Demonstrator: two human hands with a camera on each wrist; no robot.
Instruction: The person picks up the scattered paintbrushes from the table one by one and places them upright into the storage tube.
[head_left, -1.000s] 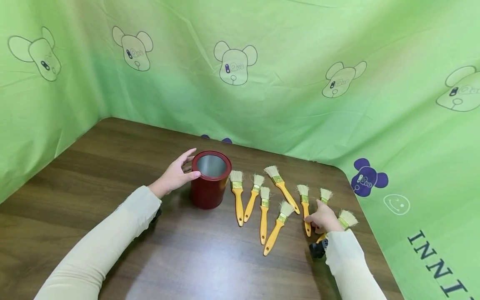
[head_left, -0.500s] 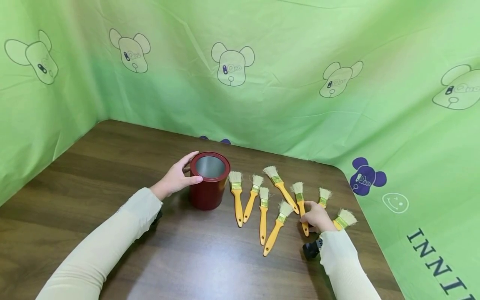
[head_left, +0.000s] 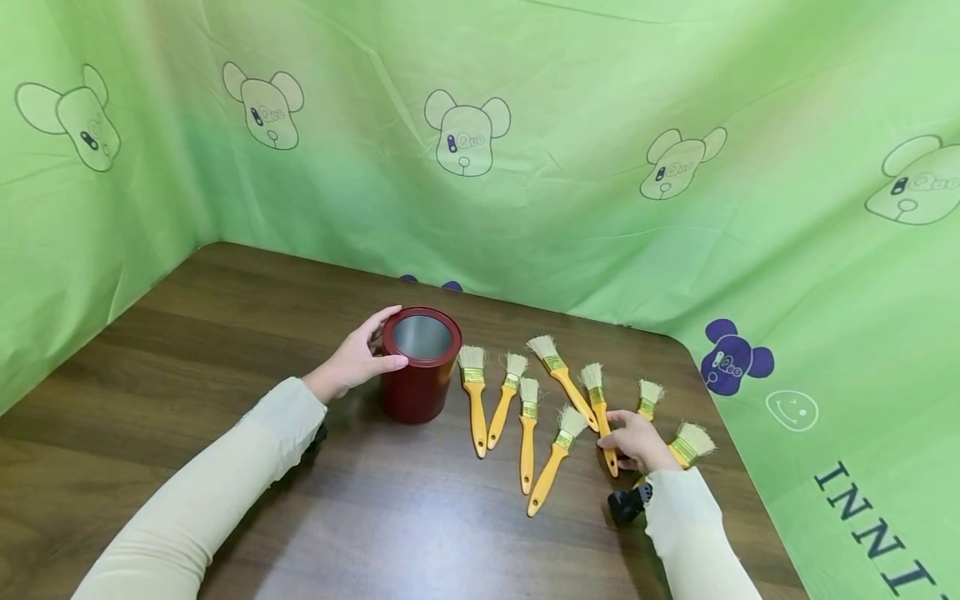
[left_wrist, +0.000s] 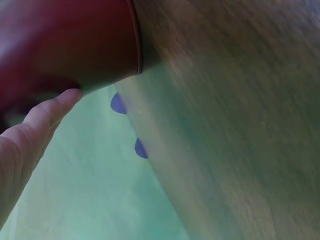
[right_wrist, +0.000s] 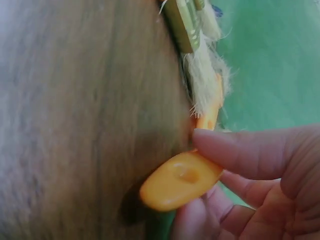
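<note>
In the head view, my left hand (head_left: 356, 358) holds the dark red can (head_left: 415, 392) near its rim. The thumb lies on the near side and the fingers reach round the far side. The can stands upright, and its grey inside (head_left: 422, 337) shows nothing in it. To the right, my right hand (head_left: 637, 442) pinches the yellow handle of a paintbrush (head_left: 592, 377) with pale bristles. The right wrist view shows that handle's rounded end (right_wrist: 167, 190) between thumb (right_wrist: 235, 150) and fingers. A finger (left_wrist: 50, 112) touches the can (left_wrist: 75, 45) in the left wrist view.
Several like paintbrushes (head_left: 477, 408) lie between the can and my right hand. Two more, one with spread bristles (head_left: 693, 440), lie partly under or beyond that hand. The brown wooden table (head_left: 360, 533) ends at a green printed curtain (head_left: 555, 208).
My right hand has moved left from above the brushes and taken hold of one handle. That paintbrush's bristle end has swung slightly left. The left hand and can stay put.
</note>
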